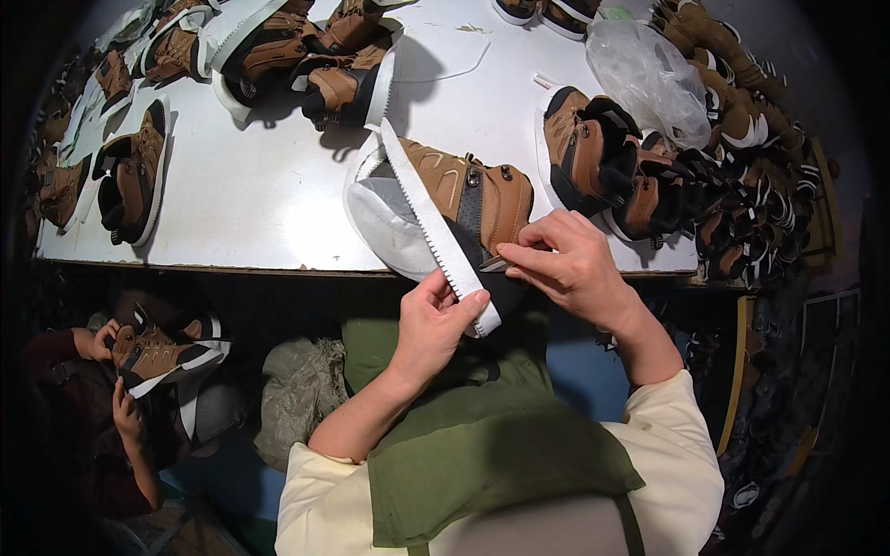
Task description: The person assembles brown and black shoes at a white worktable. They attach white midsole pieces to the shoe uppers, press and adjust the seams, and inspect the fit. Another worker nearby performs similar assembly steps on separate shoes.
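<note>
A brown and black boot (508,208) lies on its side at the table's near edge, in front of me. Across it runs a long white strip (428,222) with a toothed edge. My left hand (428,326) pinches the strip close to its lower end. A pale rounded piece (378,221), partly grey, shows beside the boot under the strip; its kind is unclear. My right hand (577,264) is closed at the boot's lower right, thumb and forefinger together on something small and thin that I cannot make out.
More boots (348,88) stand at the back left, and a pair (598,153) to the right. A clear plastic bag (644,79) lies by a heap of boots (756,199). At lower left, another person's hands (125,417) hold a boot (153,357). A crumpled sack (298,398) sits below the table.
</note>
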`<state>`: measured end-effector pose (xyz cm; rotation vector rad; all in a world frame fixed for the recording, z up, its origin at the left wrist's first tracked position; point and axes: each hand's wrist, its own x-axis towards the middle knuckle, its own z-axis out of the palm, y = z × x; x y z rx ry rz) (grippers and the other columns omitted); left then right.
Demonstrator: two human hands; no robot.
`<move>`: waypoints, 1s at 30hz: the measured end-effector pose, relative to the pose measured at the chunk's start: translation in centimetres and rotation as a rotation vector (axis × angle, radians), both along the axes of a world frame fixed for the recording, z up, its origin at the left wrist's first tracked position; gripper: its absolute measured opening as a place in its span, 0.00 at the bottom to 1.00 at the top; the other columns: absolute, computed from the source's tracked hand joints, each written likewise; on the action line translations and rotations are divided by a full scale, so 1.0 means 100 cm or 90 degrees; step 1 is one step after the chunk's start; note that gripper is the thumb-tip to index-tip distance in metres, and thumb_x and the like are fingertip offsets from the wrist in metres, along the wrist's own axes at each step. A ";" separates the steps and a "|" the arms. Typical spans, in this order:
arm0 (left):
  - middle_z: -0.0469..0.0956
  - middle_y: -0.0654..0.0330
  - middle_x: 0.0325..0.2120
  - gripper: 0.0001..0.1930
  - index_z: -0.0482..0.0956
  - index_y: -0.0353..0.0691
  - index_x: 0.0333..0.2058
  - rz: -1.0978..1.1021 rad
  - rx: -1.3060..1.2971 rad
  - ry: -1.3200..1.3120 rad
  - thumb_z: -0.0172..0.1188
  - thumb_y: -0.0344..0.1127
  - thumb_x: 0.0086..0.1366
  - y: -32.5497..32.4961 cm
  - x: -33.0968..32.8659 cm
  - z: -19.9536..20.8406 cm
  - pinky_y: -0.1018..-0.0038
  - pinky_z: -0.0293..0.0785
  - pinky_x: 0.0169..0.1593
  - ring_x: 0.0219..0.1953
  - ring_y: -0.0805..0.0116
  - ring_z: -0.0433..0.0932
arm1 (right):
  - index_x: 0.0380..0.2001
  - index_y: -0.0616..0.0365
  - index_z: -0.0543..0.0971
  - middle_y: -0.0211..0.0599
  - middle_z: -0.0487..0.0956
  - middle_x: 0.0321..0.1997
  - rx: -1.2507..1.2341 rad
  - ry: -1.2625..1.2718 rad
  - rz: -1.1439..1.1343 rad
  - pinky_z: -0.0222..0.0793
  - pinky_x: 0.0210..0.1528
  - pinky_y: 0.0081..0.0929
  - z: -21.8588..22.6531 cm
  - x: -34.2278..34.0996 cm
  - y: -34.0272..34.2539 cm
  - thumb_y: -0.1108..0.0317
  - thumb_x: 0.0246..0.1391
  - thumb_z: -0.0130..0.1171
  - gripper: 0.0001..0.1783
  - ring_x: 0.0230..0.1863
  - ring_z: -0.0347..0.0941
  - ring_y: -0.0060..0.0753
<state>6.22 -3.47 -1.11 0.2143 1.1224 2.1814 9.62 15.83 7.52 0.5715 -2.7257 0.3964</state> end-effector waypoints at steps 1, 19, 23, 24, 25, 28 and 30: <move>0.78 0.63 0.36 0.14 0.75 0.31 0.46 -0.001 0.001 0.000 0.63 0.28 0.62 0.000 0.000 0.001 0.81 0.74 0.42 0.36 0.80 0.76 | 0.40 0.52 0.83 0.30 0.76 0.31 0.000 0.001 0.000 0.64 0.32 0.31 0.000 0.000 0.000 0.67 0.42 0.71 0.18 0.30 0.70 0.33; 0.78 0.64 0.36 0.14 0.75 0.32 0.45 0.001 -0.008 0.004 0.63 0.28 0.62 0.000 0.000 -0.003 0.81 0.74 0.42 0.35 0.81 0.76 | 0.42 0.50 0.83 0.29 0.75 0.31 -0.022 -0.011 0.003 0.64 0.34 0.29 -0.001 0.000 0.007 0.68 0.40 0.72 0.20 0.31 0.70 0.31; 0.78 0.64 0.36 0.14 0.75 0.32 0.45 0.003 -0.011 -0.001 0.63 0.28 0.62 0.000 0.000 -0.001 0.81 0.74 0.42 0.35 0.80 0.75 | 0.42 0.50 0.82 0.29 0.75 0.31 -0.006 -0.014 0.004 0.64 0.33 0.29 0.000 0.000 0.004 0.67 0.41 0.72 0.20 0.30 0.70 0.31; 0.78 0.64 0.36 0.13 0.75 0.32 0.45 0.003 -0.010 0.000 0.63 0.28 0.62 0.000 0.000 -0.001 0.81 0.74 0.42 0.35 0.80 0.75 | 0.42 0.50 0.82 0.29 0.75 0.31 -0.006 -0.012 0.005 0.64 0.33 0.29 0.000 0.000 0.004 0.67 0.41 0.72 0.20 0.30 0.70 0.31; 0.78 0.64 0.36 0.13 0.75 0.32 0.45 0.004 -0.010 0.001 0.63 0.28 0.62 0.000 0.000 -0.001 0.81 0.74 0.42 0.35 0.80 0.75 | 0.42 0.50 0.82 0.29 0.75 0.31 -0.005 -0.011 0.006 0.64 0.33 0.29 0.000 0.000 0.004 0.67 0.41 0.72 0.20 0.30 0.70 0.31; 0.78 0.64 0.36 0.13 0.75 0.32 0.45 0.004 -0.009 0.003 0.63 0.28 0.62 0.000 0.000 -0.001 0.81 0.73 0.42 0.35 0.80 0.75 | 0.40 0.51 0.82 0.29 0.75 0.31 0.000 -0.015 0.004 0.64 0.34 0.30 0.000 0.000 0.004 0.67 0.42 0.71 0.18 0.32 0.71 0.32; 0.78 0.63 0.36 0.13 0.75 0.32 0.45 0.004 -0.010 0.005 0.63 0.28 0.62 -0.001 0.000 -0.001 0.81 0.73 0.42 0.35 0.80 0.75 | 0.40 0.51 0.82 0.29 0.75 0.31 0.000 -0.018 0.007 0.64 0.34 0.30 0.000 -0.001 0.004 0.67 0.42 0.71 0.18 0.32 0.71 0.32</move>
